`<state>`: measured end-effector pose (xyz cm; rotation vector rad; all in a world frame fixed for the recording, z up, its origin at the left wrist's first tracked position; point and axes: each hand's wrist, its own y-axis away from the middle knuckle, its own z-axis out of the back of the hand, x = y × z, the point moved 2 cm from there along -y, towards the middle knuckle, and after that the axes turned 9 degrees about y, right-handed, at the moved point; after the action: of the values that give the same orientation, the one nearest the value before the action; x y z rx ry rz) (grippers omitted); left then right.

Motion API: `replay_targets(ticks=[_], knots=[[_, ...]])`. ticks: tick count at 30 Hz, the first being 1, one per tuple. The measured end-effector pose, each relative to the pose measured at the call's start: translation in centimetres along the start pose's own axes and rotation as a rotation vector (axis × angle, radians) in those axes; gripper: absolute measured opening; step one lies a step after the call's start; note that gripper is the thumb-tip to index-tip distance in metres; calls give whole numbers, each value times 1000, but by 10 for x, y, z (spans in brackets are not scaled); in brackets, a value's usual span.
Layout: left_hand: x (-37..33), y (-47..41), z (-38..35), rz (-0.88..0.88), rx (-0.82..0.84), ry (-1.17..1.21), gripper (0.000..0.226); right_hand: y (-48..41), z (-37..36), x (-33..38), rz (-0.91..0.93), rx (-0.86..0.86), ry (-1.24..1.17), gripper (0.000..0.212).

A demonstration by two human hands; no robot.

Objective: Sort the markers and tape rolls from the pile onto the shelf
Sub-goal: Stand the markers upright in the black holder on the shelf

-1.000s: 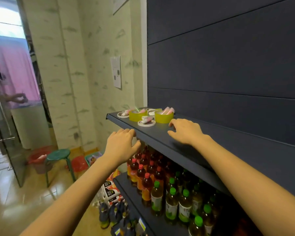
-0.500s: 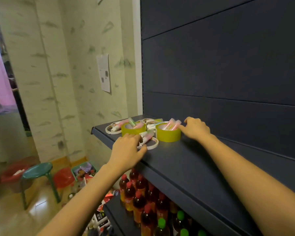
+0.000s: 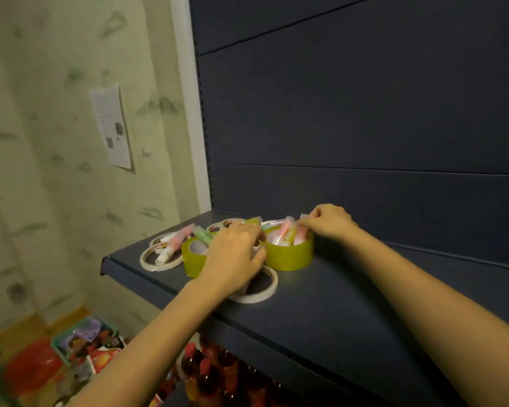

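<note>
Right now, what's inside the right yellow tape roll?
Several markers, pink and yellowish, lean inside the roll; the right hand pinches one's top end. Their lower ends and the shelf beneath are covered.

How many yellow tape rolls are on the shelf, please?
2. One yellow roll stands right of the left hand, with markers inside; the other yellow roll is partly under that hand. More may be hidden.

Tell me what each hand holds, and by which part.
The right hand pinches the top end of a marker sticking out of the right yellow tape roll. The left hand covers the pile; its grip cannot be told.
</note>
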<state>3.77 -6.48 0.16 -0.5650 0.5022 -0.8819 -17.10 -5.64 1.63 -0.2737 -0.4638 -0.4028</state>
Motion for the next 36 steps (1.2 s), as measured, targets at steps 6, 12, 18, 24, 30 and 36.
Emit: replay_targets(ticks=[6, 12, 18, 24, 30, 36], knots=[[17, -64, -29, 10, 186, 66, 27, 11, 26, -3, 10, -220, -281, 23], [28, -107, -63, 132, 456, 192, 42, 43, 35, -14, -32, -360, -335, 21], [34, -116, -75, 164, 492, 473, 23, 66, 40, -29, -122, -419, -234, 24], [10, -121, -47, 67, 8, 427, 24, 97, 57, -49, -198, -492, -166, 22], [-84, -108, -30, -187, -127, 599, 22, 153, 93, -80, -234, -575, -142, 19], [-207, -74, -33, -333, 27, 829, 16, 243, 138, -129, -287, -648, -49, 14]])
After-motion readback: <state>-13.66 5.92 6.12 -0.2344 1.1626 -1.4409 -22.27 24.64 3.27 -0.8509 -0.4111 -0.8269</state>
